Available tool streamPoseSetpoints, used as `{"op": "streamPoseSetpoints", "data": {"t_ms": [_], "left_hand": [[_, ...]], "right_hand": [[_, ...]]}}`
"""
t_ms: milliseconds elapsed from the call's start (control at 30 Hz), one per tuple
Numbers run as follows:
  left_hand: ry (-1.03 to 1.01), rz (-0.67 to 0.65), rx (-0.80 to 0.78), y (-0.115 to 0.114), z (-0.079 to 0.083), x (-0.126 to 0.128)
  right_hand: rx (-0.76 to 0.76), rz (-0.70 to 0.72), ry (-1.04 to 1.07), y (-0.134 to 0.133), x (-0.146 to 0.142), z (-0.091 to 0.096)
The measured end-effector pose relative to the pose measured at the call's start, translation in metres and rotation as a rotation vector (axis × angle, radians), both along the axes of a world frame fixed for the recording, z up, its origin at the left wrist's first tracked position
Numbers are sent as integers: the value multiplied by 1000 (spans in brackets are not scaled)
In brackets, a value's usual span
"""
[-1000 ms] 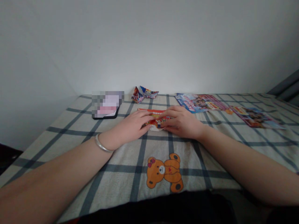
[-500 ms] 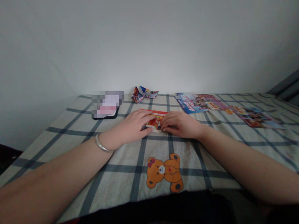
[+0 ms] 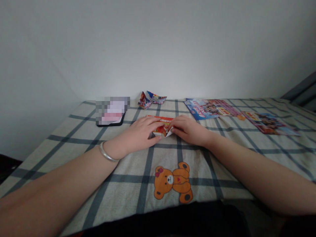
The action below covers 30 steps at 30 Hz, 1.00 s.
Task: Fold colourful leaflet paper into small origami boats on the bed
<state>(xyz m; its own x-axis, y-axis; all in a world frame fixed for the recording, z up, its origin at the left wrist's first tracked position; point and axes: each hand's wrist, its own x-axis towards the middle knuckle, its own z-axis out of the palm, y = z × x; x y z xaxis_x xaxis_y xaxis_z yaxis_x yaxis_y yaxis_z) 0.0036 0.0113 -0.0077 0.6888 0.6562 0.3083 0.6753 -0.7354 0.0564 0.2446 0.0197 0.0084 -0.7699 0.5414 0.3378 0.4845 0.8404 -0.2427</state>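
Observation:
A small red printed paper (image 3: 161, 126) lies on the checked sheet (image 3: 222, 144) in the middle. My left hand (image 3: 139, 133), with a silver bangle on its wrist, rests flat on the paper's left side, fingers stretched out. My right hand (image 3: 189, 130) is closed in a pinch on the paper's near right corner, which is lifted so its white underside shows. Both forearms lie on the sheet.
A folded colourful paper shape (image 3: 150, 98) sits near the wall. A dark phone (image 3: 111, 113) lies to the left. Two printed leaflets (image 3: 212, 108) (image 3: 270, 122) lie to the right. An orange bear print (image 3: 172, 181) marks the sheet near me. A white wall stands behind.
My right hand has drawn in toward the paper's near right corner and lifted it, turning up the white underside. My left hand has stayed pressed on the paper.

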Motion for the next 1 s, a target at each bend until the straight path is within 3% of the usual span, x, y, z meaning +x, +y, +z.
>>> {"op": "streamPoseSetpoints", "data": {"t_ms": [233,467,1000], "left_hand": [[-1,-2,-27,-1,2,2],[1,0,-19,0,2,2],[-17,3,-10,0,2,2]], "right_hand": [[-2,-197,16,4,-3,-5],[-33,-284,26,7,-7,-9],[-24,-328,-3,8,-11,-8]]}}
